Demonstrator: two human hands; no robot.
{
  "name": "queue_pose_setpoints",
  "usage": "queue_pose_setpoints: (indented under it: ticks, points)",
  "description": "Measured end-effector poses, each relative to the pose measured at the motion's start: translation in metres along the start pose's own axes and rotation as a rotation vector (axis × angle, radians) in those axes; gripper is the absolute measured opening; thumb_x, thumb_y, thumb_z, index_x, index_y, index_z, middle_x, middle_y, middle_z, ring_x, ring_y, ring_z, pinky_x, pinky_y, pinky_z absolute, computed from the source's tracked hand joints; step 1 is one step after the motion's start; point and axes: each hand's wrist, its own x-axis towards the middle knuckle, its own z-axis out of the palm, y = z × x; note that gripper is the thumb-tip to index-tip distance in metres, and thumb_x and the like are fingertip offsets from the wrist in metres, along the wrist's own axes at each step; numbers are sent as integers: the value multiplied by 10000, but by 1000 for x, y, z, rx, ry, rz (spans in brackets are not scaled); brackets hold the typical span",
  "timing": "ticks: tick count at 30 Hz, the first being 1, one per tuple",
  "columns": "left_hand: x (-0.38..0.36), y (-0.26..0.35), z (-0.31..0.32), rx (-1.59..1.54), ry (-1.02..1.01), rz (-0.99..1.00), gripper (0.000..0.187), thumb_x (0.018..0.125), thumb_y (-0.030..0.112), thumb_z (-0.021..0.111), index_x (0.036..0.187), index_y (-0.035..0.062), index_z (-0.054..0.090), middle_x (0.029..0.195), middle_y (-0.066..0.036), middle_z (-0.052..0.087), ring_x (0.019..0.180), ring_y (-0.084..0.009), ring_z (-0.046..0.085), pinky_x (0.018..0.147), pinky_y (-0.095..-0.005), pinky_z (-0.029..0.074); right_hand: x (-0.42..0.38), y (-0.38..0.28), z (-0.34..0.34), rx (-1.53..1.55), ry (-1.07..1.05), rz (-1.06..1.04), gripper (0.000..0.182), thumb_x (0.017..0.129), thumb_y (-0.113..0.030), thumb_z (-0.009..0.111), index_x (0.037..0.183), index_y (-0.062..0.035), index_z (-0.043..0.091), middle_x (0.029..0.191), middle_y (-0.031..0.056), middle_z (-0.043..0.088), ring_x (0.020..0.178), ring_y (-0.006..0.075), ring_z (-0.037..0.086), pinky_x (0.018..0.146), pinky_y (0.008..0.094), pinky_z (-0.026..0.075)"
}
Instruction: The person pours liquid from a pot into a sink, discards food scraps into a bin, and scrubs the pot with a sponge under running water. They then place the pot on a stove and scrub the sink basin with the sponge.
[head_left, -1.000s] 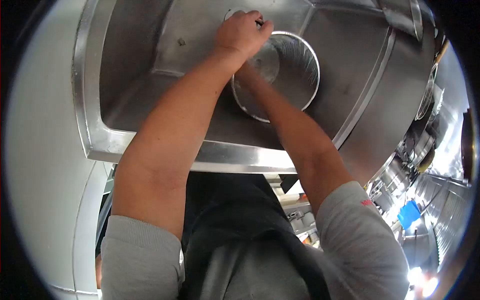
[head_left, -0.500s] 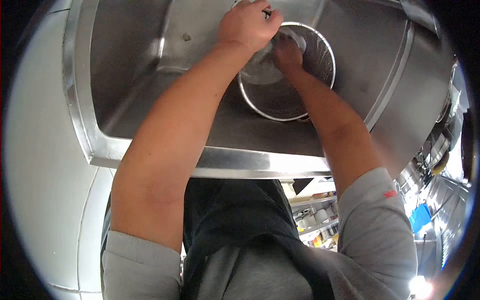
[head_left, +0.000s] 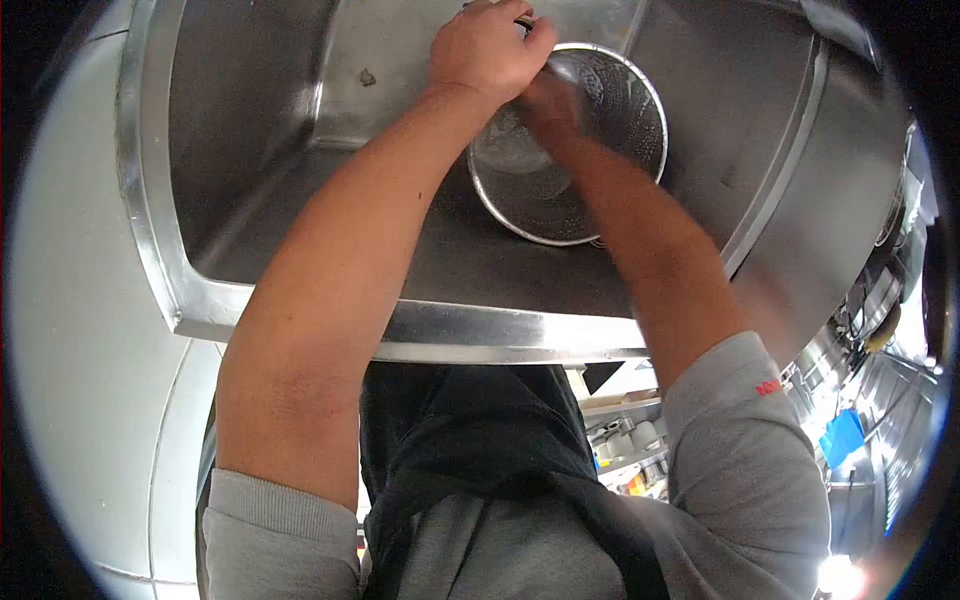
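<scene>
A round metal pot [head_left: 625, 130] with a bright rim sits tilted in the stainless steel sink, its mouth toward me and its inner wall wet and streaked. At the pot's far left rim, my left hand [head_left: 485, 50] is closed around what looks like its handle; a small dark part shows between thumb and fingers. My right hand [head_left: 548, 105] is inside the pot, close below the left. Motion smears it and its fingers are hidden, so I cannot make out whether it holds anything.
The sink's front edge [head_left: 520, 328] runs between my body and the pot. A small dark scrap [head_left: 367, 77] lies on the sink floor to the left. White wall panels stand at left. Shelves with containers [head_left: 630, 440] show below, and metalware and a blue item [head_left: 842, 437] at right.
My right hand has swept left and slightly down inside the pot. My left hand keeps its hold, and the pot sits slightly further left in view.
</scene>
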Motion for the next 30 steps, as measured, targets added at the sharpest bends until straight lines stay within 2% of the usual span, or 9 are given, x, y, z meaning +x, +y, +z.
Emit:
queue_pose_setpoints:
  ticks: [5, 11, 14, 17, 20, 23, 26, 27, 30]
  points:
    - [2, 0, -2, 19, -24, -82, 423, 906, 459, 605, 1082, 102, 749, 1019, -191, 720, 971, -399, 688, 880, -476, 537, -51, -51, 23, 34, -129, 87, 228, 939, -174, 569, 1043, -35, 717, 1056, 228, 708, 972, 399, 710, 877, 523, 560]
    - [-4, 1, -5, 7, -14, -37, 414, 913, 452, 599, 1075, 101, 746, 1029, -201, 717, 977, -406, 684, 882, -477, 538, -15, 8, -16, -115, 27, -224, 216, 898, -137, 594, 1058, -37, 699, 1059, 218, 701, 1013, 410, 702, 901, 543, 554]
    - [-3, 6, -8, 20, -2, -31, 405, 912, 447, 599, 1064, 101, 745, 1022, -210, 715, 968, -412, 684, 875, -478, 541, -7, 27, -31, -213, 62, -217, 239, 869, -119, 614, 1080, -31, 687, 1060, 219, 698, 998, 412, 702, 900, 547, 550]
    - [-3, 3, -5, 15, 8, -15, 410, 912, 455, 591, 1064, 107, 746, 1003, -212, 716, 953, -415, 686, 864, -482, 544, -35, 28, -17, -315, -84, -126, 254, 883, -128, 617, 1106, -23, 678, 1122, 231, 693, 1025, 414, 700, 924, 544, 548]
    - [-4, 4, -4, -3, -2, -27, 412, 911, 461, 583, 1064, 114, 745, 987, -206, 717, 942, -417, 688, 856, -487, 545, -51, 4, 5, -433, -506, -63, 295, 906, -129, 599, 1170, -20, 671, 1208, 247, 673, 1050, 424, 698, 922, 539, 551]
    - [1, 7, -8, -5, -27, -44, 407, 910, 457, 583, 1064, 116, 744, 988, -204, 720, 938, -418, 689, 856, -489, 543, -54, -11, 20, -267, 1, -117, 345, 908, -135, 599, 1225, -21, 675, 1283, 270, 640, 1110, 434, 680, 928, 537, 555]
    - [-6, 8, -11, 1, -21, -36, 362, 917, 381, 604, 1006, 49, 718, 966, -222, 708, 913, -433, 675, 832, -504, 537, -9, -7, -1, 167, 129, 534, 395, 904, -142, 613, 1276, -15, 661, 1296, 292, 618, 1156, 444, 651, 984, 529, 535]
    - [-1, 11, -12, -2, 10, -13, 346, 920, 344, 614, 977, 15, 705, 954, -231, 701, 901, -441, 667, 820, -512, 534, -15, -10, 4, 51, 100, 422, 388, 909, -150, 614, 1270, -17, 663, 1292, 293, 619, 1163, 441, 647, 992, 525, 534]
    - [0, 4, -7, 40, -46, -8, 409, 912, 459, 578, 1065, 118, 744, 998, -205, 724, 940, -421, 690, 851, -489, 542, -47, -26, 10, -142, 14, 231, 365, 920, -163, 613, 1254, -29, 673, 1263, 293, 632, 1171, 434, 641, 1011, 520, 529]
